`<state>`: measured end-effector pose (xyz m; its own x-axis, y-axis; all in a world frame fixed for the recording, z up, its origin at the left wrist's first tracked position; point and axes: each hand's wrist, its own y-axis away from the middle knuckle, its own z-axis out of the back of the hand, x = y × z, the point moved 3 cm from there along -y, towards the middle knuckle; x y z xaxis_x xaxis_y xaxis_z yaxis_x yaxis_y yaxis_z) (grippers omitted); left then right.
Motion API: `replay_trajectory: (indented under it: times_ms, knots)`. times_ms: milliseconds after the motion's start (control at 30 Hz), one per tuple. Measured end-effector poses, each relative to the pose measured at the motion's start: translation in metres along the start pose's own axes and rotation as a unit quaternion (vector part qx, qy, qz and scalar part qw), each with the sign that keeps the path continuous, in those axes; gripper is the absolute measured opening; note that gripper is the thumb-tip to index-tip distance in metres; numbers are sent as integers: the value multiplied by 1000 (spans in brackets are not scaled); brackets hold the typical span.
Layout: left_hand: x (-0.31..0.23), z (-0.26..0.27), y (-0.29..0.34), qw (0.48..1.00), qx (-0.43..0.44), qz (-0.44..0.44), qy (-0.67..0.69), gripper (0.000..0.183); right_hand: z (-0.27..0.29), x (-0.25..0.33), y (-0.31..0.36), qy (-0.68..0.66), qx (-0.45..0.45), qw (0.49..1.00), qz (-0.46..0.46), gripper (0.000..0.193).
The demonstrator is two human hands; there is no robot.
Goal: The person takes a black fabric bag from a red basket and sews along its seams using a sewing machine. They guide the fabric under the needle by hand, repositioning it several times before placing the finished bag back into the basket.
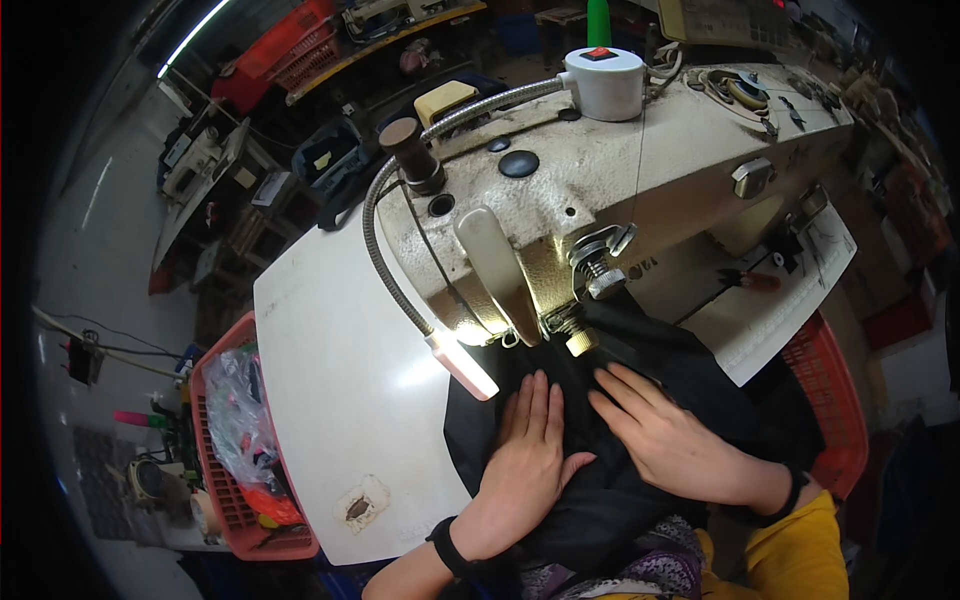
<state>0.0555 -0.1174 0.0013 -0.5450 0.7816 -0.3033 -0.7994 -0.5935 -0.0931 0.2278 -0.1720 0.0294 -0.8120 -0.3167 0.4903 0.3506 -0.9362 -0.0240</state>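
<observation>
Black fabric lies spread over the bed of a beige sewing machine and hangs toward my lap. My left hand rests flat on it, fingers stretched toward the needle area. To its right, my right hand also presses the fabric, with its fingers extended. Both sets of fingertips stop just short of the machine's head. A lit lamp on a bendy metal neck shines close to the needle area. The needle and presser foot are hidden behind the machine's head.
A white tabletop extends left of the machine. Beside it stands a red plastic basket with clear plastic bags; another red basket is at the right. Small scissors-like snips with a red handle lie under the machine's arm.
</observation>
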Motion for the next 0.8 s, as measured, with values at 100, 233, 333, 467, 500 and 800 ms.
replay_trajectory:
  times_ms: [100,233,333,467,500,800]
  knots:
    - [3,4,-12,1000,9,8,23,65,-27,-9,-21,-113,-137,984,33,58]
    - [12,6,-18,1000,-7,-2,23,47,-38,-9,-42,-114,-155,978,81,54]
    - [5,19,-19,999,-34,1,-35,41,-57,-23,-38,-134,-138,981,24,56]
    - [6,37,-20,997,47,33,-46,28,-69,-39,-31,-190,-129,973,-14,60]
    - [11,45,-16,997,47,33,-45,28,-69,-39,-31,-185,-129,974,-8,61]
    - [28,55,-14,996,26,27,-76,23,-60,-38,-29,-331,-18,941,-65,61]
